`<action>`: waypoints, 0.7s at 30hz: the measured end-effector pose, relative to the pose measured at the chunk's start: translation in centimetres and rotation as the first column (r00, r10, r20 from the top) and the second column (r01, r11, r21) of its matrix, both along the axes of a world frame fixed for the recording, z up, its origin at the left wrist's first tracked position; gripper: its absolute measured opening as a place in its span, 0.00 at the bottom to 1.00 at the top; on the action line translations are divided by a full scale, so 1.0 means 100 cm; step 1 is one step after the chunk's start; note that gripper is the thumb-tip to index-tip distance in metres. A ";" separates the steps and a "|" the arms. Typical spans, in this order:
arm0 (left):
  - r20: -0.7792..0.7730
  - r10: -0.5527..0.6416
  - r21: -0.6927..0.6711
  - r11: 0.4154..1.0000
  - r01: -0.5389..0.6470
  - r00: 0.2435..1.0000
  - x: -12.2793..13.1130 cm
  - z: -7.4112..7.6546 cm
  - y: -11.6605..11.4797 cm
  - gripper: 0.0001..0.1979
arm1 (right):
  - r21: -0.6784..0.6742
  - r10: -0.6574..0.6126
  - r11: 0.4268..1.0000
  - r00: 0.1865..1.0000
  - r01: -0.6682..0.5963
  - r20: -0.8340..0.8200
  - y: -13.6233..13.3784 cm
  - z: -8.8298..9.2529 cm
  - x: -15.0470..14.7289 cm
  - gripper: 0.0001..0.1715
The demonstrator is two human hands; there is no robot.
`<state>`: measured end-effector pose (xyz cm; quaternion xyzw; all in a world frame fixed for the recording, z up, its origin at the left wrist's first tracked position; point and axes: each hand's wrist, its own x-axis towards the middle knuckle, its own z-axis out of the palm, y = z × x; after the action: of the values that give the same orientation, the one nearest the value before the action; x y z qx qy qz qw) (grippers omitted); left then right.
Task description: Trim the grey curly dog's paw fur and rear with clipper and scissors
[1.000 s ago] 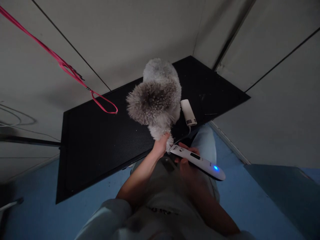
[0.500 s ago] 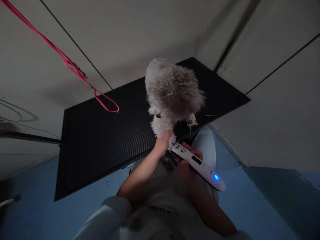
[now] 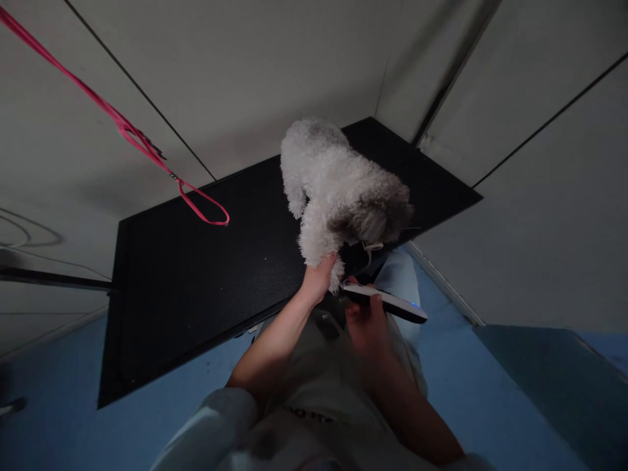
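A curly white dog (image 3: pixel 318 170) with a grey-brown head stands on the black grooming table (image 3: pixel 206 275), its head lowered and turned to the right. My left hand (image 3: pixel 318 278) is wrapped around one of its front legs near the table's front edge, with the paw showing past my fingers. In my right hand (image 3: pixel 366 317) is a white and black hair clipper (image 3: pixel 392 302), seen edge-on with a blue light at its far end. The clipper's head is right beside the paw; whether the two touch, I cannot tell.
A pink loop leash (image 3: pixel 203 206) hangs over the table's left half. Beneath the dog's head lies a small pale item with a cord (image 3: pixel 370 248). A pale wall (image 3: pixel 245 78) stands behind the table, and the floor (image 3: pixel 441 379) is blue.
The dog's head has swung down and to the right, showing more of its back. My right hand has rolled the clipper from face-up to edge-on. My left hand keeps its hold.
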<state>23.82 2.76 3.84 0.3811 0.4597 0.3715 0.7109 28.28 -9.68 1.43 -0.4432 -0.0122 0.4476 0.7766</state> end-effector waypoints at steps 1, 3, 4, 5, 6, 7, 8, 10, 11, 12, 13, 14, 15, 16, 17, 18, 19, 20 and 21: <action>-0.005 0.003 0.013 1.000 -0.003 1.000 0.000 -0.002 0.000 0.15 | 0.031 -0.025 0.999 0.993 0.028 -0.116 0.001 0.003 0.000 0.18; -0.014 0.007 0.043 0.999 -0.007 1.000 0.000 -0.004 0.000 0.16 | 0.064 -0.039 0.996 0.968 0.056 -0.249 0.002 0.008 0.000 0.18; -0.024 0.008 0.052 0.999 -0.007 1.000 0.000 -0.004 0.000 0.16 | 0.072 -0.040 0.995 0.959 0.063 -0.280 0.002 0.009 0.000 0.17; -0.040 0.008 0.059 0.998 -0.006 0.999 0.000 -0.005 0.000 0.16 | 0.078 -0.040 0.995 0.954 0.066 -0.296 0.002 0.010 0.000 0.16; -0.058 0.008 0.067 0.998 -0.005 0.998 0.001 -0.005 0.000 0.16 | 0.084 -0.040 0.994 0.953 0.068 -0.300 0.003 0.011 0.000 0.16; -0.074 0.009 0.084 0.997 -0.002 0.997 0.001 -0.006 0.000 0.15 | 0.089 -0.042 0.993 0.956 0.071 -0.292 0.004 0.010 -0.001 0.15; -0.086 0.008 0.113 0.994 0.002 0.996 0.002 -0.006 0.000 0.15 | 0.093 -0.046 0.993 0.962 0.073 -0.268 0.005 0.009 -0.001 0.15; -0.091 0.005 0.206 0.978 0.014 0.996 0.002 -0.006 0.000 0.14 | 0.093 -0.053 0.993 0.980 0.072 -0.193 0.007 0.006 -0.001 0.14; -0.091 0.001 0.256 0.967 0.023 0.996 0.001 -0.006 -0.001 0.13 | 0.094 -0.058 0.993 0.987 0.073 -0.153 0.007 0.003 0.000 0.15; -0.099 -0.009 0.296 0.954 0.038 0.995 -0.001 -0.006 -0.001 0.13 | 0.096 -0.062 0.993 0.991 0.074 -0.120 0.006 0.001 0.001 0.15; -0.118 -0.017 0.325 0.944 0.055 0.993 -0.005 -0.005 -0.002 0.14 | 0.101 -0.064 0.992 0.993 0.074 -0.101 0.004 -0.002 0.003 0.17; -0.145 -0.029 0.342 0.936 0.078 0.989 -0.009 -0.004 -0.003 0.14 | 0.107 -0.069 0.991 0.993 0.080 -0.099 0.000 -0.004 0.005 0.18; -0.176 -0.046 0.348 0.931 0.106 0.983 -0.015 -0.003 -0.004 0.15 | 0.114 -0.068 0.990 0.993 0.078 -0.094 -0.004 -0.005 0.008 0.19; -0.208 -0.071 0.346 0.928 0.142 0.976 -0.022 -0.001 -0.005 0.16 | 0.123 -0.036 0.991 0.997 0.044 -0.066 -0.010 -0.005 0.010 0.20; -0.240 -0.107 0.335 0.924 0.186 0.965 -0.028 0.000 -0.006 0.17 | 0.131 0.034 0.991 0.999 -0.032 -0.017 -0.016 -0.005 0.012 0.21; -0.271 -0.152 0.315 0.919 0.237 0.950 -0.034 0.001 -0.008 0.18 | 0.129 0.144 0.980 0.988 -0.150 0.053 -0.021 -0.003 0.013 0.21; -0.299 -0.201 0.289 0.913 0.290 0.933 -0.039 0.001 -0.009 0.18 | 0.114 0.295 0.944 0.947 -0.309 0.129 -0.025 -0.001 0.013 0.22; -0.325 -0.256 0.255 0.903 0.345 0.911 -0.043 0.001 -0.010 0.18 | 0.080 0.447 0.879 0.872 -0.469 0.200 -0.027 0.003 0.012 0.24; -0.346 -0.307 0.221 0.892 0.395 0.887 -0.045 0.000 -0.011 0.19 | 0.026 0.569 0.802 0.777 -0.597 0.270 -0.028 0.007 0.008 0.25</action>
<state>19.33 1.65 3.80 0.6092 0.4267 0.2349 0.6258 29.11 -12.44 2.09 -0.4268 -0.2707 0.6054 0.6149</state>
